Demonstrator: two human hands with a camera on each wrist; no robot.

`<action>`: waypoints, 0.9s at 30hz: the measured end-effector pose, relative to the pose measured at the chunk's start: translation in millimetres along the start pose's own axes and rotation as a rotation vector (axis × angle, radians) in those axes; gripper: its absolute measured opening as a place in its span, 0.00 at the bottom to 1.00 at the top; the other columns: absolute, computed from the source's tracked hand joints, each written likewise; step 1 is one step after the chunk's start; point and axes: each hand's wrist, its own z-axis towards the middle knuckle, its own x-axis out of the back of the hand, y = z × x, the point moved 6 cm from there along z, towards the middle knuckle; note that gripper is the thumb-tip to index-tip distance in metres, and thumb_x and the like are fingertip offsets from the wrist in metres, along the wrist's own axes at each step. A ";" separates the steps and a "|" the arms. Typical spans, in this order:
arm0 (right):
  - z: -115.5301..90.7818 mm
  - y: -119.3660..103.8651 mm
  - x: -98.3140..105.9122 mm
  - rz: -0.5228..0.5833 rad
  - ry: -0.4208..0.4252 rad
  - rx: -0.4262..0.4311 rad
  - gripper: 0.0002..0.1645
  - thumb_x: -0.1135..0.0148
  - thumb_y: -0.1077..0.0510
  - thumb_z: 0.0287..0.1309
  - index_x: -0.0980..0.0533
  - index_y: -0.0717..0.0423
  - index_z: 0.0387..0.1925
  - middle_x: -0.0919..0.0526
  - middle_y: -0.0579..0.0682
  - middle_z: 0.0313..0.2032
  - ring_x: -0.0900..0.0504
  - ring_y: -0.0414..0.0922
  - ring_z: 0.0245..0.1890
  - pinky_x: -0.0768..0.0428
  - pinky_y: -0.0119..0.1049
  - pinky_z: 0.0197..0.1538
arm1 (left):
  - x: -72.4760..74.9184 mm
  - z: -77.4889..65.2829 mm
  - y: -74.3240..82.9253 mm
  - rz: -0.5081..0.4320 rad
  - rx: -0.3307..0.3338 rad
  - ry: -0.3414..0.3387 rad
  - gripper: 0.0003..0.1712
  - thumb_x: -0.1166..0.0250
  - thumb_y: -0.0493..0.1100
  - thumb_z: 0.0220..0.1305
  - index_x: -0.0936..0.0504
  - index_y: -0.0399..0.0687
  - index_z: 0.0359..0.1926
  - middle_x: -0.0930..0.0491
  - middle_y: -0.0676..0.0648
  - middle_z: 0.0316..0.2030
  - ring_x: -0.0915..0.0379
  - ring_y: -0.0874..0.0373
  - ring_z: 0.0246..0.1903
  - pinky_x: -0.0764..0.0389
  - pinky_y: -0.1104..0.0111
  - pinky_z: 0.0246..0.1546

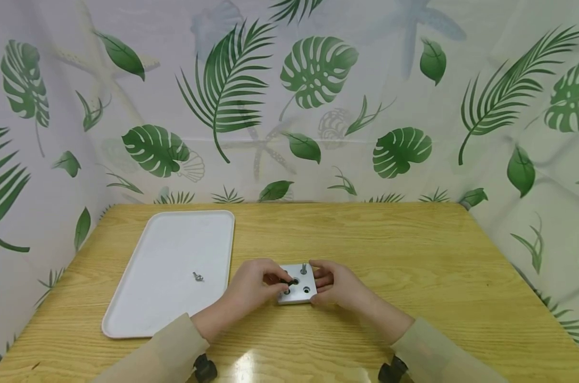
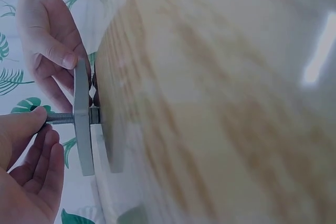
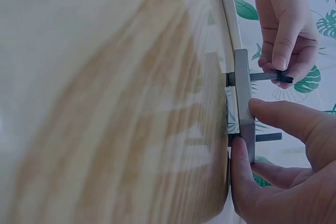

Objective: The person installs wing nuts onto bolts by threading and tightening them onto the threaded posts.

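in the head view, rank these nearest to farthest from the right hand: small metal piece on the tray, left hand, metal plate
1. Metal plate: touching the right hand
2. Left hand: at the plate's left side
3. Small metal piece: farthest left, on the white tray

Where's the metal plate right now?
In the head view, the metal plate sits below the picture's centre, between the left hand and right hand, right of the white tray.

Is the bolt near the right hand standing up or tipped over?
The bolt stands up: the right wrist view shows its shaft sticking straight out of the metal plate, beside the right hand.
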 end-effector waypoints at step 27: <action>0.6 -0.9 -1.6 -0.006 -0.004 0.020 0.48 0.27 0.69 0.41 0.38 0.65 0.65 0.26 0.62 0.51 0.21 0.48 0.45 0.20 0.37 0.47 | 0.2 0.0 1.6 0.071 0.020 -0.018 0.06 0.28 0.46 0.53 0.16 0.55 0.34 0.19 0.59 0.30 0.26 0.70 0.27 0.24 0.76 0.30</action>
